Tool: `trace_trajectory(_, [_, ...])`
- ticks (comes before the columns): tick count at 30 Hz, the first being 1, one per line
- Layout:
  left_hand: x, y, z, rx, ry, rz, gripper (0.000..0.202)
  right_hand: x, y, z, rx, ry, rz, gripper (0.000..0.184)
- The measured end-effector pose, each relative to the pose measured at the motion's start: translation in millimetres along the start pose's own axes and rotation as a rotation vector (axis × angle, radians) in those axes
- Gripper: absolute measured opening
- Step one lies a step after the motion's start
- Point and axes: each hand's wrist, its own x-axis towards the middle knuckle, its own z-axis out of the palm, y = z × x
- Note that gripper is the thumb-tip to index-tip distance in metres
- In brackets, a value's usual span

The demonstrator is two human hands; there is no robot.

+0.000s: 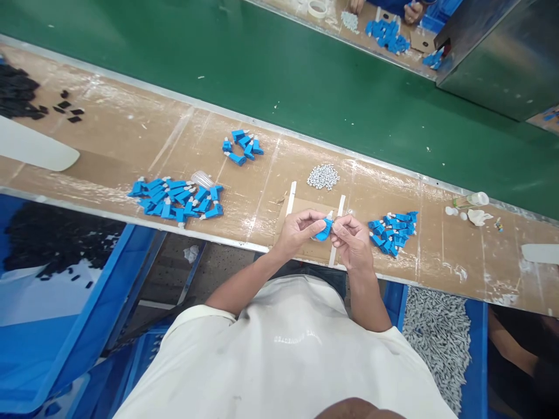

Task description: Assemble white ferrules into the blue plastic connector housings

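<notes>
In front of my chest, my left hand (303, 230) is closed on a blue plastic part (324, 231) with a pale tip. My right hand (350, 237) meets it from the other side, thumb and fingers pinched against the part's edge; whether a small piece sits between them is hidden. Both hands are over a cardboard sheet (305, 251) with white strips at its sides. Just beyond lies a heap of small grey pieces (323, 177). Several similar blue parts (393, 233) lie right of my right hand, and a bigger pile of blue parts (177, 199) lies to the left.
A smaller blue group (243, 146) lies farther back. Black pieces (17, 93) are heaped at far left. A clear jar (471, 200) lies at right. Below the bench are a blue bin of grey pieces (437, 337) and a bin of black pieces (61, 238). A green belt (262, 75) runs behind; a co-worker's hands (413, 11) are beyond.
</notes>
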Motion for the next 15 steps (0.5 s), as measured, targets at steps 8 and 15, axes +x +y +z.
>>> trace_trajectory(8, [-2.9, 5.3, 7.6, -0.090, -0.059, -0.094, 0.045, -0.5, 3.7, -6.9, 0.094, -0.024, 0.098, 0.047])
trace_trajectory(15, [-3.7, 3.6, 6.3, -0.044, -0.078, -0.047, 0.046, 0.5, 8.1, -9.2, 0.113, -0.014, 0.106, 0.040])
